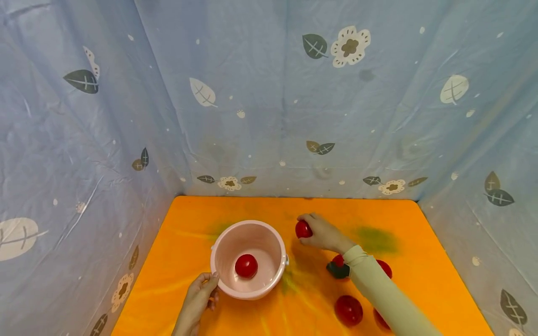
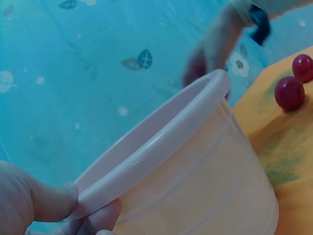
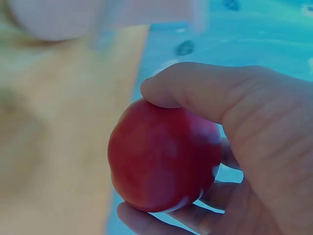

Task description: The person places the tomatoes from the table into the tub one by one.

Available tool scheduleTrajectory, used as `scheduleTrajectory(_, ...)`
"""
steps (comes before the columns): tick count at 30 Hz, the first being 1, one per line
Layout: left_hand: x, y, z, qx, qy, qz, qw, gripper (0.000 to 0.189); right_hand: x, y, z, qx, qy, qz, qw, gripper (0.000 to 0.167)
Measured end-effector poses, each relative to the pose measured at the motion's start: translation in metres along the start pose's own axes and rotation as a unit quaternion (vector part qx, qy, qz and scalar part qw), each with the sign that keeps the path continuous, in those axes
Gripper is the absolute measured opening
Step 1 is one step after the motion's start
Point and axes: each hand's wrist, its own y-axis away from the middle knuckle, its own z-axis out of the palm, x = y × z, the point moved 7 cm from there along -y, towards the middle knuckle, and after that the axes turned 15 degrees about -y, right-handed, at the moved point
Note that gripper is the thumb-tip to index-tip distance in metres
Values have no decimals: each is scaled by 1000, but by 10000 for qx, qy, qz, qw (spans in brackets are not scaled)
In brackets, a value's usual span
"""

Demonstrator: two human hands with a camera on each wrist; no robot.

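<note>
A pink bucket point(image 1: 224, 233) stands on the table with one shiny red round fruit point(image 1: 246, 266) lying inside. At its near left side my left hand point(image 1: 197, 296) pinches the rim, thumb on one side and fingers under the lip, as the left wrist view shows with the bucket wall point(image 2: 205, 181). To the right of the bucket, my right hand point(image 1: 322, 233) holds another red round fruit point(image 3: 161, 156) between thumb and fingers. That fruit, slightly lobed, is apart from the bucket; whether it is an apple or a tomato I cannot tell.
Several more red round fruits, one of them a larger one point(image 1: 348, 311), lie on the orange table cover point(image 1: 189, 219) around the right forearm, which partly hides them. A dark object point(image 1: 338, 270) is by the right sleeve. Patterned blue curtains point(image 1: 269, 116) enclose the table.
</note>
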Motion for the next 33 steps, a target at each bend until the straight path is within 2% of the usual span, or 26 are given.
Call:
scheduleTrajectory(4, 0, 0, -1, 16, 4, 26, 10000, 29, -40, -14, -18, 17, 66, -275, 9996, 62)
scheduleTrajectory(7, 0, -1, -1, 26, -13, 40, 10000, 30, -71, -23, -22, -22, 45, -414, 9991, 62)
scheduleTrajectory(12, -1, -1, -1, 31, -40, 22, 10000, 29, -113, -33, -6, -335, 244, -704, 9967, 61)
scheduleTrajectory(16, 0, -3, 0, 24, -34, 8, 10000, 27, -132, -37, 18, -773, 449, -916, 9918, 58)
scheduleTrajectory(20, 0, -4, 0, 17, -47, -1, 10000, 27, -137, -41, 44, -1249, 663, -969, 9852, 56)
scheduleTrajectory(23, -1, -4, 0, 22, -21, -6, 10000, 28, -133, -45, 64, -1617, 855, -856, 9794, 56)
scheduleTrajectory(26, 0, -5, 0, 33, 29, 9, 10000, 28, -128, -49, 83, -1953, 1268, -772, 9694, 51)
scheduleTrajectory(29, 1, -4, 0, 41, 68, 48, 10000, 28, -124, -52, 99, -2268, 1877, -663, 9534, 36)
scheduleTrajectory(33, 0, -4, 0, 43, 73, 79, 9999, 27, -117, -53, 120, -2853, 2449, -401, 9257, 16)
